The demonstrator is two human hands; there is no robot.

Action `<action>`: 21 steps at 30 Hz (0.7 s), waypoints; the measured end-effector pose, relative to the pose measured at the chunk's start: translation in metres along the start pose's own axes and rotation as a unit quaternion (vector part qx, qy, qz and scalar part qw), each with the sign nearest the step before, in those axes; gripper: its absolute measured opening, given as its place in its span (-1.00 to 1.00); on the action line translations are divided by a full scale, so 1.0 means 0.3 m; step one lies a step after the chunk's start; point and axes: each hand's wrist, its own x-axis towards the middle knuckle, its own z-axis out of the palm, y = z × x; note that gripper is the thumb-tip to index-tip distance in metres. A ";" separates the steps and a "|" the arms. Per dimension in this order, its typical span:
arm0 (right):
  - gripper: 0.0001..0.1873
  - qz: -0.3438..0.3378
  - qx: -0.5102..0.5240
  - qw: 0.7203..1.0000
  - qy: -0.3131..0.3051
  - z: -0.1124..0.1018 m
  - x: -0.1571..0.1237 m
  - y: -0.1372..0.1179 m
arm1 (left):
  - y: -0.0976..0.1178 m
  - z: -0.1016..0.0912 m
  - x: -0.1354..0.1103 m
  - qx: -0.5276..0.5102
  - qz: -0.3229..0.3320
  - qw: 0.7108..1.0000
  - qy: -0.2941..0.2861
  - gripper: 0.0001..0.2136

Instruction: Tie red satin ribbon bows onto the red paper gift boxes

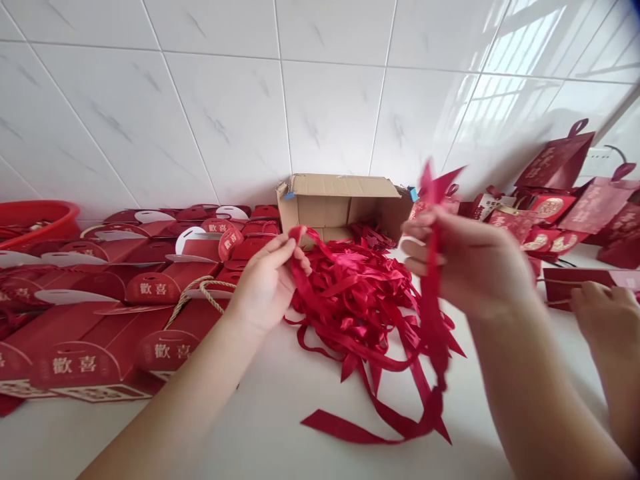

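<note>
A heap of red satin ribbons [360, 293] lies loose on the white table. My left hand [270, 277] is at the heap's left edge, its thumb and fingers pinched on a ribbon [307, 290]. Above the right side of the heap, my right hand [470, 260] is raised and closed on a red ribbon [434, 313]. Its pointed ends stick up above the fingers, and a long length hangs down to the table, with knots or bunches low on it. Motion blurs my right hand slightly.
An open cardboard box [345, 187] lies behind the heap. Rows of red gift boxes [80, 353] fill the left, with a red basin [50, 217] beyond. At right stand red gift bags [557, 163]; another person's hand [610, 327] is near a red item.
</note>
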 end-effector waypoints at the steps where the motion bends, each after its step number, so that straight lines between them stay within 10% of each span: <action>1: -0.86 0.040 0.027 0.999 0.004 0.016 0.019 0.034 | 0.014 0.003 -0.005 -0.007 0.008 1.000 -0.005 -0.88; 8: -0.77 0.265 0.253 0.929 -0.056 0.025 0.080 0.221 | 0.028 0.027 -0.062 0.139 -0.040 0.985 -0.093 -0.81; 21: -0.71 0.076 0.221 0.970 0.064 -0.074 0.137 0.142 | 0.105 0.034 -0.145 0.521 -0.008 0.834 -0.184 -0.89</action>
